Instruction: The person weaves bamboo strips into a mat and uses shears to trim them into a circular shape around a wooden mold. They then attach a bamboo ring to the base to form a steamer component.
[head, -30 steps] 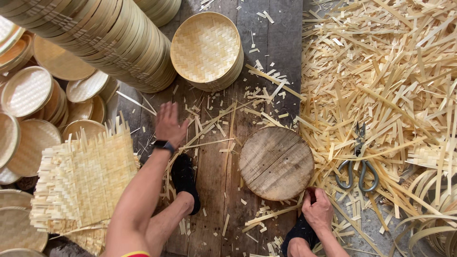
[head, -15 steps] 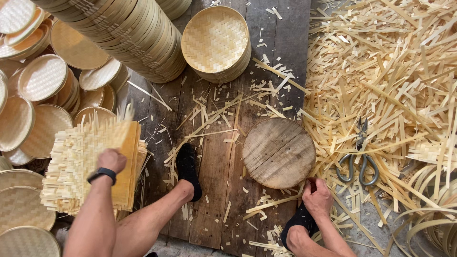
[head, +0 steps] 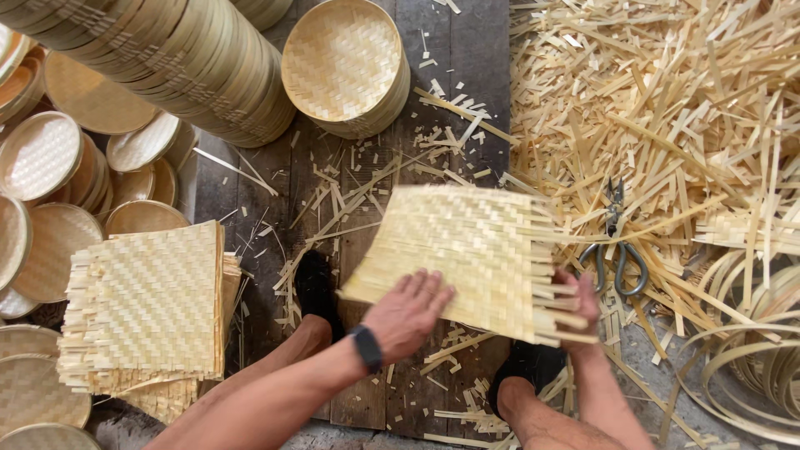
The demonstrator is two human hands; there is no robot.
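Observation:
A square woven bamboo mat [head: 467,254] with loose strip ends lies flat in front of me, over the spot between my feet. My left hand [head: 408,312], with a black watch on the wrist, rests palm down on the mat's near left corner. My right hand [head: 582,302] grips the mat's near right edge, fingers curled around the frayed strips. A stack of similar woven mats [head: 146,308] lies on the left. The round wooden block is hidden under the mat.
Scissors [head: 615,246] lie on a large heap of bamboo strips [head: 667,108] at the right. A round woven tray stack [head: 343,62] stands at the top centre. Long leaning stacks of trays [head: 158,58] and more trays [head: 42,158] fill the left. Coiled bamboo bands [head: 750,367] lie at the lower right.
My left hand left the mat stack on the left and carried one mat to the centre. The mat now covers the round wooden block, and my right hand has taken its right edge.

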